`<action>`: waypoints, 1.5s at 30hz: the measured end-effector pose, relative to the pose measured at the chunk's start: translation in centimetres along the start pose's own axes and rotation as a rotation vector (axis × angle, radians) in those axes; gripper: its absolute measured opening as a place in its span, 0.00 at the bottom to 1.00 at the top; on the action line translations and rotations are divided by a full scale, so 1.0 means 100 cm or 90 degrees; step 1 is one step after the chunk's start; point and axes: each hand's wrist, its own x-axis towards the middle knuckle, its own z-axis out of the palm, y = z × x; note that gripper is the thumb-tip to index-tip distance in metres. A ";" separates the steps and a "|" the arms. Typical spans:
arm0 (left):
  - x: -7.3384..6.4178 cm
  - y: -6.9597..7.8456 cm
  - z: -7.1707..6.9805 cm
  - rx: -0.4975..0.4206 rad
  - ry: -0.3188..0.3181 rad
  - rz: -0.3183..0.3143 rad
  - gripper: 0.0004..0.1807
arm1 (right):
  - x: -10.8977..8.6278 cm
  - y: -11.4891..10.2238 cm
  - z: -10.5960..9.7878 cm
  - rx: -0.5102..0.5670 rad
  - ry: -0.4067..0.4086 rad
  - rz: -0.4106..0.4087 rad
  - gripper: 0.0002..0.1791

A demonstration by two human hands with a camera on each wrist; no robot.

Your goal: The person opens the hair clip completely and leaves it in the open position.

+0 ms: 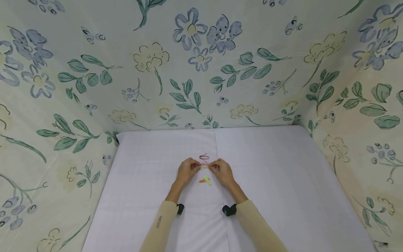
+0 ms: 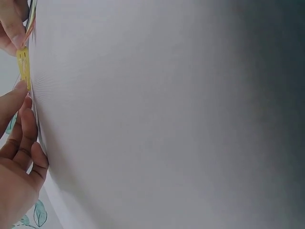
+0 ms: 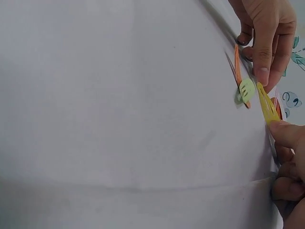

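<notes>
My left hand (image 1: pixel 188 171) and right hand (image 1: pixel 221 172) meet over the white cloth, pinching opposite ends of a yellow snap hair clip (image 2: pixel 24 67). In the right wrist view the yellow hair clip (image 3: pixel 268 105) slants between the left hand's fingertips above and the right thumb below. Close behind it lies a pink hair clip (image 1: pixel 204 163), partly covered by the fingers. Nearer my body, a light green hair clip (image 1: pixel 207 180) lies across an orange one (image 1: pixel 202 181). Reddish hair clips (image 1: pixel 204 157) lie just beyond the hands.
A white cloth (image 1: pixel 267 168) with fold lines covers the table. Flower-printed fabric (image 1: pixel 201 87) rises behind it and along both sides. A dark wrist device (image 1: pixel 230 210) sits at the right sleeve's cuff, another (image 1: pixel 180 209) at the left.
</notes>
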 end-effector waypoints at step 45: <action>-0.026 0.019 -0.004 -0.076 -0.101 -0.062 0.07 | -0.037 0.001 -0.017 0.030 -0.042 0.064 0.04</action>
